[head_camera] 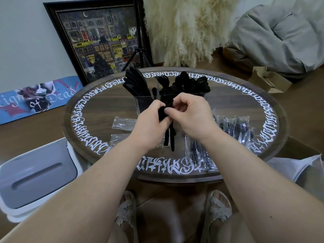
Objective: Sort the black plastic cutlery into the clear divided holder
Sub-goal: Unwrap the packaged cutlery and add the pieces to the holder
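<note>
Over our round table [98, 109] (white lettering rings it), our left hand [150, 123] and right hand [191, 116] together grip black cutlery [169, 135] before the clear holder [145, 100].

matt black plastic cutlery [169, 132]; clear glossy holder [140, 102]; dark wood table [108, 99]; crinkly shiny wrappers [122, 121].

A round table [98, 109] with bare wood at its left and far right. A clear holder [204, 95] stands at the far middle, black cutlery [133, 81] sticking up from it and blocking reach from behind. Both hands, the left hand [149, 127] and right hand [194, 116], meet just before the holder, filling the centre. Empty wrappers [122, 122] lie left of them; wrapped packs [235, 127] crowd the right and near right. A bin [35, 174] stands close at the table's left edge.
</note>
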### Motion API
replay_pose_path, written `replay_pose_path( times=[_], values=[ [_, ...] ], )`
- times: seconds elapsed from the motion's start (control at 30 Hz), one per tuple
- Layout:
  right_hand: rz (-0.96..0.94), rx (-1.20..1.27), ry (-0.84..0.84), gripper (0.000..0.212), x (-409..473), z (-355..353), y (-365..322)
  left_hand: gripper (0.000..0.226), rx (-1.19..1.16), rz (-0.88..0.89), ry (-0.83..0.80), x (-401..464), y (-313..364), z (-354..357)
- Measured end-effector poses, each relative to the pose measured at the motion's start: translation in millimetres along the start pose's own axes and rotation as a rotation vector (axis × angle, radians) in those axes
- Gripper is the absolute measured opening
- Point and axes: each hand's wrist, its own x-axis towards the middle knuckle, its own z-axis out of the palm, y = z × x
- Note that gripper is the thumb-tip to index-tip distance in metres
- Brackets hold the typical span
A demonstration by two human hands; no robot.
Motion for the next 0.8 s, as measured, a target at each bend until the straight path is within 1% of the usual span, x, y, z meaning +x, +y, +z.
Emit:
replay_pose_path(
  times=[0.1,0.2,0.23,0.3,0.37,0.43,0.5,0.57,0.67,0.8],
  values=[
    [0.015,0.024,0.012,0.029,-1.2,-3.0,0.4,0.009,0.021,0.017,0.000,0.6,0.1,1.4],
    [0.024,0.071,-0.027,0.025,-2.0,-5.3,0.8,0.004,0.052,0.027,0.021,3.3,-1.6,0.9],
    [0.023,0.087,-0.046,0.023,-2.0,-6.0,1.6,0.004,0.042,0.024,0.033,4.1,-2.2,-0.2],
    [0.024,0.098,-0.054,0.021,-2.3,-7.6,3.4,0.014,0.013,0.000,0.064,4.3,-2.7,-2.8],
    [0.022,0.081,-0.024,0.022,-2.4,-8.9,5.5,0.013,-0.042,-0.037,0.098,4.0,-3.0,-4.1],
    [0.012,0.039,0.001,0.023,-2.3,-8.4,5.8,0.019,-0.113,-0.055,0.130,3.7,-3.1,-3.4],
    [0.006,-0.005,0.001,0.022,-2.1,-6.6,4.5,0.019,-0.151,-0.055,0.129,3.6,-1.7,-2.4],
    [0.003,-0.039,0.009,0.020,-2.2,-4.1,3.4,0.016,-0.122,-0.036,0.116,3.1,0.9,-1.9],
    [0.014,-0.032,0.037,0.014,-2.4,-0.2,3.4,0.015,-0.104,-0.017,0.097,2.5,2.8,-3.1],
    [-0.012,-0.057,0.039,0.015,-1.3,2.2,3.2,0.011,-0.107,-0.004,0.081,1.1,4.8,-4.8]
  ],
)
